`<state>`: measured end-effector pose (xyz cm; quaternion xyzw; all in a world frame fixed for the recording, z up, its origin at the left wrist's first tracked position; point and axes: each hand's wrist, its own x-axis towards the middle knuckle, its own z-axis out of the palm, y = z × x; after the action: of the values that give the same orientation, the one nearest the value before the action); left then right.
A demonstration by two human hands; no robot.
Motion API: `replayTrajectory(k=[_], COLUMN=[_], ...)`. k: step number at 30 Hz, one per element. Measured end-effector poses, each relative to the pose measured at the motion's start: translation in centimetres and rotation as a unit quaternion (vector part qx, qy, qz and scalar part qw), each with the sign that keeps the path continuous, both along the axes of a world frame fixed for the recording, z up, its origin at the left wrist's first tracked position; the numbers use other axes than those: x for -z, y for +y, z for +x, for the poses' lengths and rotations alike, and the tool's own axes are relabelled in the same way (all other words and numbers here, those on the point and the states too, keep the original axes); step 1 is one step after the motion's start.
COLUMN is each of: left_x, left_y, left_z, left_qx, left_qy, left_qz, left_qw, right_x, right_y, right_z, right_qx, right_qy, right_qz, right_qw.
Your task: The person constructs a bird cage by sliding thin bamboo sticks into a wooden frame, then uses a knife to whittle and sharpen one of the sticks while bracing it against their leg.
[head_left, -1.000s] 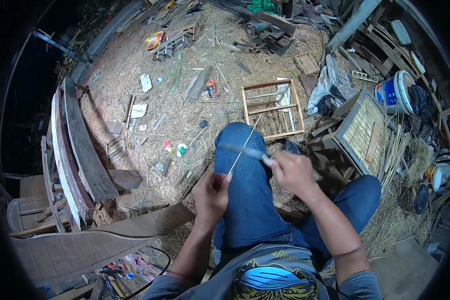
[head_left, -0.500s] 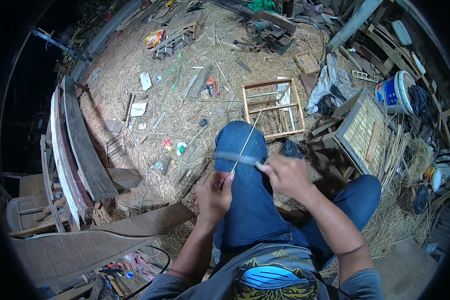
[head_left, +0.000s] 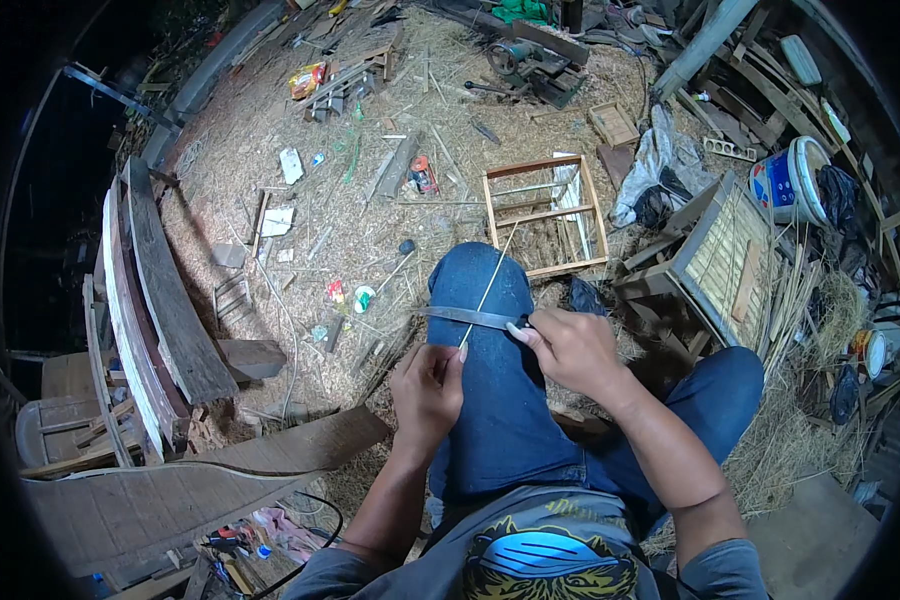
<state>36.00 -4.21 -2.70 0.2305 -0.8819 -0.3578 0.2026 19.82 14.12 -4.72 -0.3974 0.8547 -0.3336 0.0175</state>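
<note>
My left hand (head_left: pixel 428 392) pinches the near end of a thin, pale wooden stick (head_left: pixel 489 287). The stick slants up and away across my jeans-covered knee, its far end by a small wooden frame (head_left: pixel 547 215). In my right hand (head_left: pixel 580 350) is a knife, its handle mostly hidden by the fingers. The knife blade (head_left: pixel 460 315) points left and crosses the stick just beyond my left fingertips, seemingly against it. My right thumb lies close to the base of the blade.
Shavings and scraps cover the ground. Long planks (head_left: pixel 175 290) lean at the left, with a wide board (head_left: pixel 200 490) nearer me. A slatted wooden piece (head_left: pixel 725 265), a white-and-blue bucket (head_left: pixel 788 185) and a bundle of thin strips (head_left: pixel 785 290) are on the right. A machine (head_left: pixel 535 65) stands far off.
The knife blade, blurred by motion before, now shows sharply, at nearly the same place across the stick. My left hand keeps its pinch and has barely moved.
</note>
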Motion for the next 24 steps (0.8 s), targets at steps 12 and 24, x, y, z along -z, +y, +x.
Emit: replayTrajectory(k=[12,24], left_x=[-0.5,-0.7], left_y=[0.1,0.4], left_z=[-0.1,0.5], left_qx=[-0.007,-0.019], left_qy=[-0.014,-0.040], left_qz=[0.009,0.025], left_qw=[1.000,0.999], right_x=[0.0,1.1], right_y=[0.3,0.3], right_z=[0.1,-1.5], right_qx=[-0.042,-0.008], right_qy=[0.019,0.002], right_qz=[-0.006,-0.003], right_qw=[0.999,1.000])
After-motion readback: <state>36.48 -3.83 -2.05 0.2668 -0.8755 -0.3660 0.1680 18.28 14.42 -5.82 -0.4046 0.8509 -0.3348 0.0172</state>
